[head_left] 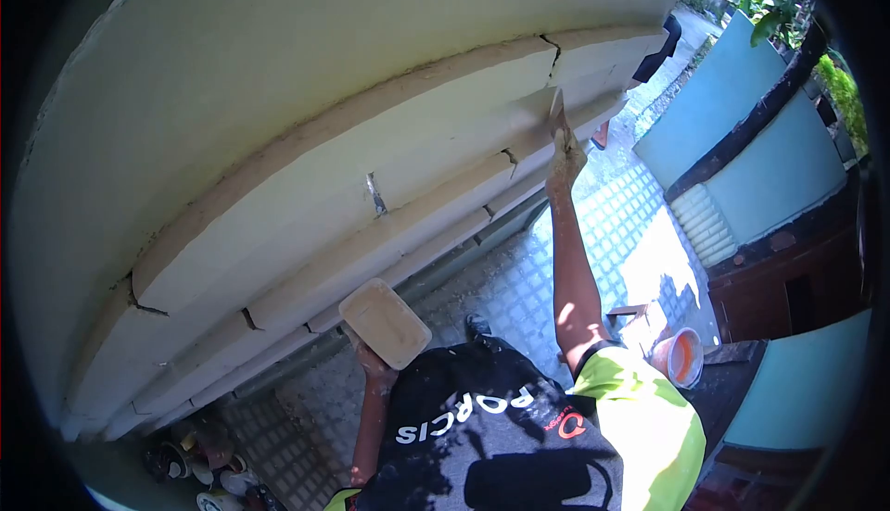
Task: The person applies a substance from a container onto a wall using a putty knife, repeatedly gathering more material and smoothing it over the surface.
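Observation:
Beside the stepped wall moulding (306, 238), my right hand (565, 164) is closed around a flat scraper blade (556, 108), held up against the moulding's cream face. Low at the centre, my left hand (371, 361) holds a shallow rectangular tray (386, 323) from below; a pale layer lines its inside. Dark cracks cross the moulding's ledges in several places, and a short grey mark (375, 193) shows on its middle face.
An orange-rimmed bucket (684, 359) stands at the right near a small stool (640, 326). Several containers (199, 474) sit at the lower left. Part of another person (660, 52) shows past the wall's end. Patterned tiles (519, 270) cover the ground.

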{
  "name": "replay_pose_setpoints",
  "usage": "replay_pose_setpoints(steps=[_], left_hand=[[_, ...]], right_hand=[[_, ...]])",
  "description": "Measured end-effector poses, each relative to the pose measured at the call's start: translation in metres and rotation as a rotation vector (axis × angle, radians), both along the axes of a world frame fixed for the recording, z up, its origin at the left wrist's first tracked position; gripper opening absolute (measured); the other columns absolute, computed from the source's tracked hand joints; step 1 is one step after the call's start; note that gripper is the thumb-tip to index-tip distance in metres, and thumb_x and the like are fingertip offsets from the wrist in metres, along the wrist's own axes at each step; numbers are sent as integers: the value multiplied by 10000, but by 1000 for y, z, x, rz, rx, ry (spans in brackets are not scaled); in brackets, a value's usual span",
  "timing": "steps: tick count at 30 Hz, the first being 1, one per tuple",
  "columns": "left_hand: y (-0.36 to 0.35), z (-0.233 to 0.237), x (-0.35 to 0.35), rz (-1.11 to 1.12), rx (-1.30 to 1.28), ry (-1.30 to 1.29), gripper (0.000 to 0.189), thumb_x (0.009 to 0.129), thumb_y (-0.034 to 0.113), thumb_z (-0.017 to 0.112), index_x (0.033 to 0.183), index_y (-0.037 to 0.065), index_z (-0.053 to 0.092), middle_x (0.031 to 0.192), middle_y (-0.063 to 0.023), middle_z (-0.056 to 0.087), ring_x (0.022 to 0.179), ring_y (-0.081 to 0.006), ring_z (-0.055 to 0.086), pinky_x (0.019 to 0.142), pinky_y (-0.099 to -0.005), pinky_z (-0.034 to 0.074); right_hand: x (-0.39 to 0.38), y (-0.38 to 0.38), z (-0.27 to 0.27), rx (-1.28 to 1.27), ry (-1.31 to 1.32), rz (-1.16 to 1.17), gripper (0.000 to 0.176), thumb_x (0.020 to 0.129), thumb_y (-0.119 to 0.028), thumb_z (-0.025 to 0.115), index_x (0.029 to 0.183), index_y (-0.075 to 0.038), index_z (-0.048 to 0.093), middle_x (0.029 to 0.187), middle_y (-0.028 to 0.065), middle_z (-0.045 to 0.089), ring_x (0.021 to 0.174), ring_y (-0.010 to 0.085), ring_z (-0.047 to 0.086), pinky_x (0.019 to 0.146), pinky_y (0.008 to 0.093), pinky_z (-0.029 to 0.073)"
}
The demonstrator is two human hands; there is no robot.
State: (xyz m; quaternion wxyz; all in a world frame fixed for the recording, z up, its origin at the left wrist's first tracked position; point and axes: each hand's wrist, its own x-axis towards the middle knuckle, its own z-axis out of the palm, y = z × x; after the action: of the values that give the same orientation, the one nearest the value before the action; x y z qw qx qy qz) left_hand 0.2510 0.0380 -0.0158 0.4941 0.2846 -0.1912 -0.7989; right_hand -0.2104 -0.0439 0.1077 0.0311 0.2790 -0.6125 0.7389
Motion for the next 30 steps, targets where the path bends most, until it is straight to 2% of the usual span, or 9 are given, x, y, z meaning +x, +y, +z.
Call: replay_pose_setpoints(steps=[2, 5, 8, 12, 16, 20, 25, 29, 30], left_hand=[[0, 4, -1, -13, 4, 7, 712, 990, 661, 231, 1474, 157, 370, 1364, -109, 546, 1170, -312, 608, 946, -497, 543], [1, 2, 0, -23, -120, -104, 730, 986, 675, 207, 1467, 153, 378, 1355, -107, 552, 1164, -308, 611, 943, -495, 544], [0, 6, 1, -17, -55, -64, 738, 981, 682, 208, 1461, 150, 387, 1353, -107, 556, 1167, -310, 609, 945, -497, 542], [2, -4, 4, -10, -44, -86, 729, 986, 673, 210, 1457, 148, 392, 1352, -109, 559, 1169, -312, 608, 951, -500, 540], [3, 5, 1, -7, -50, -108, 726, 987, 669, 213, 1460, 148, 388, 1351, -112, 560, 1163, -313, 612, 954, -501, 540], [2, -7, 4, -32, -236, -216, 732, 984, 674, 217, 1460, 145, 385, 1354, -110, 556, 1154, -314, 618, 939, -503, 549], [1, -8, 8, -27, -15, -50, 722, 986, 668, 232, 1461, 143, 376, 1362, -108, 545, 1151, -306, 620, 926, -495, 558], [5, 7, 2, 7, -11, -71, 714, 988, 663, 252, 1464, 145, 372, 1367, -115, 541, 1165, -305, 613, 933, -493, 553], [4, 11, 2, -18, -48, -112, 718, 987, 664, 247, 1467, 143, 367, 1373, -117, 536, 1170, -306, 609, 940, -494, 549]], right_hand=[[29, -11, 3, 232, -53, 23, 353, 975, -168, 617, 1258, 42, 632, 1154, 76, 690, 1055, 141, 611, 955, 298, 464], [65, 0, -7, 156, 78, 189, 351, 978, -176, 613, 1245, 51, 635, 1132, 75, 691, 1051, 137, 607, 956, 296, 463], [44, 25, -7, 97, 92, 255, 345, 981, -174, 603, 1240, 53, 636, 1116, 77, 691, 1043, 138, 610, 954, 298, 464], [5, 16, 8, 19, 111, 23, 356, 1002, -188, 565, 1273, 37, 618, 1129, 60, 686, 1032, 122, 609, 928, 277, 465], [62, -6, 13, 110, 181, 89, 398, 990, -202, 573, 1322, 17, 586, 1226, 165, 674, 1111, 206, 617, 994, 313, 434], [109, 24, 15, 243, 196, 185, 352, 994, -194, 568, 1255, 37, 622, 1169, 159, 698, 1104, 191, 635, 980, 314, 455], [74, 8, 21, 8, 128, -64, 371, 1004, -232, 553, 1280, 9, 607, 1171, 154, 688, 1068, 208, 638, 936, 330, 473], [100, -8, 20, 213, 158, 96, 417, 995, -227, 570, 1345, -1, 561, 1170, 164, 685, 1026, 210, 639, 931, 335, 472], [105, -2, 14, 210, 220, 93, 386, 995, -211, 571, 1327, -16, 580, 1090, 172, 683, 945, 183, 606, 875, 315, 471]])
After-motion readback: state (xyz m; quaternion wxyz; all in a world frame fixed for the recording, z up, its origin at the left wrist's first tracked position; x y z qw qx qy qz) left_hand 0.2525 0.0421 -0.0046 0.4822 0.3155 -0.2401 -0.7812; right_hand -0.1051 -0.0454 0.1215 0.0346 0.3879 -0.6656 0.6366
